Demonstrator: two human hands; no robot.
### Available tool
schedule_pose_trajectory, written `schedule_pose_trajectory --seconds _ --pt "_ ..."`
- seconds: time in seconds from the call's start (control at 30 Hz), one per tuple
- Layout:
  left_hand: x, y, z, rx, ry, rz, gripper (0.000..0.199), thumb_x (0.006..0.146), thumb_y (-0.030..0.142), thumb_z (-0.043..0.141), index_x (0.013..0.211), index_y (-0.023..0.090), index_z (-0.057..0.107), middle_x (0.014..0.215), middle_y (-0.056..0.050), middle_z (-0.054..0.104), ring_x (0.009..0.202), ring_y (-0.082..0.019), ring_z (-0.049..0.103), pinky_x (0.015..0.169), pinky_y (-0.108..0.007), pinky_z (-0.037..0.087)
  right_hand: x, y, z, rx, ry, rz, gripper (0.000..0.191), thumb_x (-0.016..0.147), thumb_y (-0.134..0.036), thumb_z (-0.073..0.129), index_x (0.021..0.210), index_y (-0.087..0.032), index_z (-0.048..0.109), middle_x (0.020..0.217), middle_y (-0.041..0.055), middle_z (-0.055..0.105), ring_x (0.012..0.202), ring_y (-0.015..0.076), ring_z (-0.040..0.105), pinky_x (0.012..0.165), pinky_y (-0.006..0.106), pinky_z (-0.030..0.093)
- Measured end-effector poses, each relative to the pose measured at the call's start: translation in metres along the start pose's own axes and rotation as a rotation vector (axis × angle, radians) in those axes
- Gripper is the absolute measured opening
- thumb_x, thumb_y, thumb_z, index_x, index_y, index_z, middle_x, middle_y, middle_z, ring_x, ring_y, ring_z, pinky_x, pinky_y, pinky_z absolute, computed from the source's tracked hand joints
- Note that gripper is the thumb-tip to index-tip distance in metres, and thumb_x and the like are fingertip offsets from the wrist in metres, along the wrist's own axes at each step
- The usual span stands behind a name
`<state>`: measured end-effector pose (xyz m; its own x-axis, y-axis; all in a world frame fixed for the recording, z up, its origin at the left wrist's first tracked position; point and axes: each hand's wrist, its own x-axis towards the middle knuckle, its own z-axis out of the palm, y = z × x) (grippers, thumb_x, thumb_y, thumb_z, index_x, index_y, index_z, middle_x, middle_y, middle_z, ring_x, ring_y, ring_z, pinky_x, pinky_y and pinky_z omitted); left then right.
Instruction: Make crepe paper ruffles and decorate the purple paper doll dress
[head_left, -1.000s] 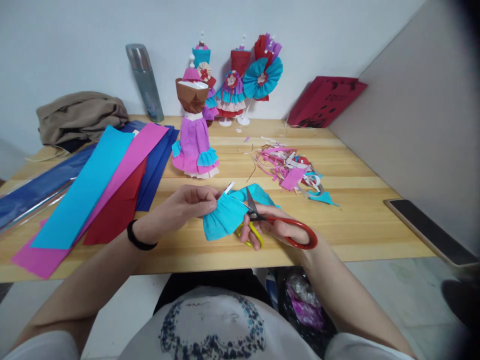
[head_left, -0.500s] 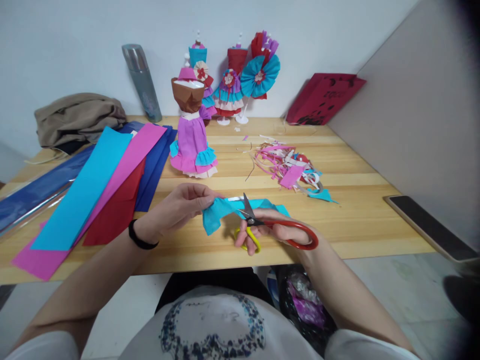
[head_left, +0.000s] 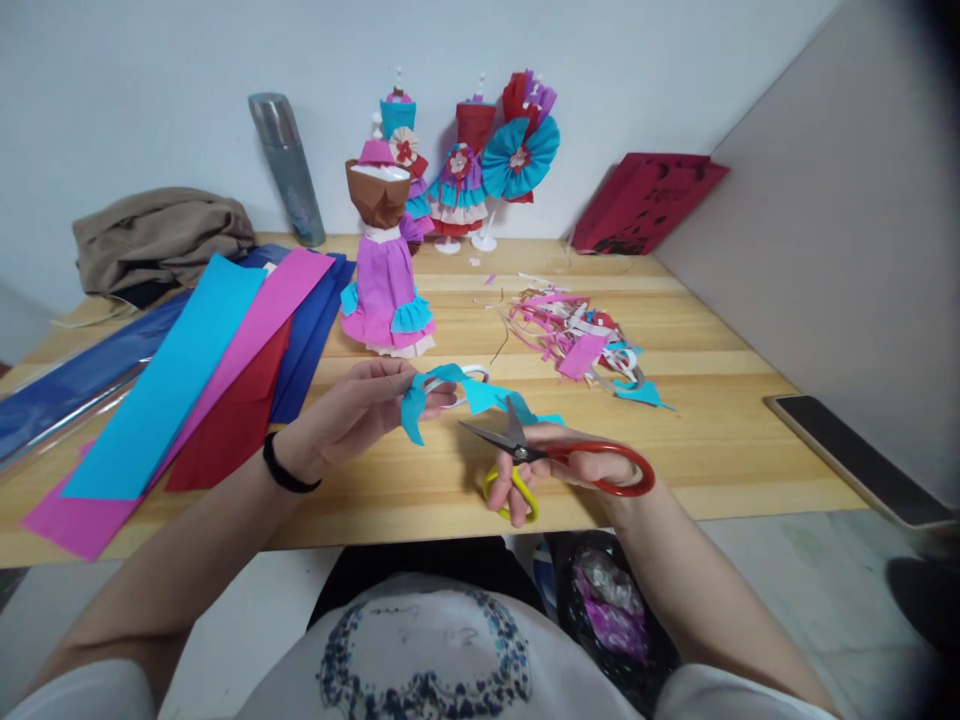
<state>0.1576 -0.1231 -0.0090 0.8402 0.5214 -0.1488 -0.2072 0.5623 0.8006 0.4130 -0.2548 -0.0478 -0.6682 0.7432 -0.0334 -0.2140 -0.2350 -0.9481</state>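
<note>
My left hand (head_left: pixel 360 405) pinches one end of a curled blue crepe paper strip (head_left: pixel 485 396), with a white strip looping beside it. In my right hand (head_left: pixel 570 465) are scissors (head_left: pixel 523 453) with one red and one yellow handle, their blades parted and pointing left. The blades lie just below the blue strip, and its far end reaches the fingers of my right hand. Beyond my left hand stands a small dress form (head_left: pixel 382 270) in a brown top and a purple ruffled skirt.
Crepe paper sheets (head_left: pixel 172 380) lie at left beside a folded cloth (head_left: pixel 161 240) and a flask (head_left: pixel 289 170). Dressed forms (head_left: pixel 472 125) stand at the wall. Paper scraps (head_left: pixel 581 330), a red bag (head_left: pixel 649 205) and a phone (head_left: pixel 855 460) are to the right.
The blue paper has become a thinner, curling strip, and its white strip now loops out. My right hand with the scissors has shifted slightly right and down, away from my left hand.
</note>
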Motion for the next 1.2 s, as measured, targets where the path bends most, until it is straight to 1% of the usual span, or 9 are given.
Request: schedule_pose_trajectory --seconds 0.13,0.27,0.43,0.53,0.67,0.8,0.9,1.07,1.2 --pt "0.002 -0.003 0.001 0.022 0.026 0.045 0.02 0.079 0.028 0.083 0.075 0.011 0.073 0.081 -0.007 0.075 0.078 -0.015 0.071 0.086 -0.029 0.054 0.008 0.006 0.009 0.052 0.064 -0.028 0.068 0.089 -0.072 0.057 0.12 -0.012 0.057 0.114 0.0247 0.073 0.083 0.0254 0.076 0.075 0.037 0.057" --pt "0.004 -0.005 0.001 0.056 0.052 0.056 0.02 0.081 0.029 0.081 0.074 0.012 0.072 0.075 -0.005 0.072 0.072 -0.014 0.068 0.071 -0.024 0.051 0.011 0.008 0.019 0.105 0.066 -0.004 0.073 0.087 -0.077 0.055 0.123 -0.013 0.054 0.116 0.0245 0.072 0.086 0.0275 0.077 0.078 0.042 0.059" --pt "0.006 -0.007 -0.003 0.043 0.071 0.059 0.022 0.079 0.031 0.083 0.075 0.013 0.071 0.079 -0.006 0.073 0.077 -0.015 0.068 0.078 -0.026 0.053 0.006 0.006 0.028 0.099 0.024 0.04 0.076 0.085 -0.079 0.056 0.123 -0.014 0.054 0.12 0.0238 0.071 0.091 0.0278 0.077 0.08 0.041 0.06" --pt "0.005 -0.006 -0.002 0.075 0.098 0.068 0.024 0.077 0.033 0.084 0.074 0.013 0.071 0.075 -0.004 0.07 0.073 -0.013 0.065 0.07 -0.024 0.05 0.009 0.003 0.033 0.172 0.076 0.028 0.074 0.086 -0.079 0.053 0.122 -0.014 0.054 0.118 0.0228 0.072 0.091 0.0277 0.077 0.082 0.042 0.059" --pt "0.002 -0.005 0.003 0.146 0.093 0.074 0.028 0.075 0.036 0.085 0.072 0.013 0.07 0.07 -0.003 0.065 0.068 -0.013 0.06 0.064 -0.023 0.047 0.019 -0.003 0.035 0.264 0.142 0.025 0.073 0.089 -0.08 0.048 0.118 -0.014 0.054 0.109 0.0218 0.075 0.085 0.0266 0.076 0.079 0.042 0.058" --pt "0.0 -0.004 0.007 0.163 0.071 0.067 0.031 0.077 0.039 0.083 0.071 0.013 0.067 0.069 -0.003 0.063 0.066 -0.013 0.057 0.062 -0.023 0.045 0.025 -0.005 0.035 0.267 0.134 0.04 0.076 0.088 -0.083 0.043 0.119 -0.015 0.055 0.104 0.0214 0.076 0.079 0.0274 0.075 0.075 0.044 0.059" --pt "0.0 -0.004 0.007 0.165 0.078 0.067 0.031 0.077 0.039 0.083 0.071 0.013 0.068 0.07 -0.003 0.063 0.067 -0.012 0.057 0.062 -0.023 0.045 0.025 -0.005 0.036 0.256 0.118 0.044 0.077 0.088 -0.084 0.041 0.118 -0.015 0.055 0.102 0.0206 0.077 0.077 0.0274 0.075 0.076 0.044 0.059" --pt "0.0 -0.004 0.009 0.165 0.07 0.064 0.029 0.074 0.038 0.085 0.071 0.014 0.07 0.071 -0.003 0.065 0.066 -0.012 0.057 0.063 -0.023 0.046 0.027 -0.006 0.037 0.288 0.095 0.032 0.077 0.089 -0.083 0.042 0.121 -0.014 0.054 0.107 0.0223 0.076 0.078 0.0266 0.075 0.076 0.042 0.058" --pt "-0.001 -0.005 0.011 0.21 0.049 0.052 0.03 0.075 0.04 0.085 0.073 0.013 0.071 0.08 -0.006 0.071 0.069 -0.012 0.059 0.066 -0.024 0.047 0.029 -0.005 0.036 0.314 0.111 0.007 0.074 0.088 -0.081 0.047 0.12 -0.014 0.054 0.105 0.0212 0.076 0.072 0.0245 0.074 0.071 0.039 0.057"
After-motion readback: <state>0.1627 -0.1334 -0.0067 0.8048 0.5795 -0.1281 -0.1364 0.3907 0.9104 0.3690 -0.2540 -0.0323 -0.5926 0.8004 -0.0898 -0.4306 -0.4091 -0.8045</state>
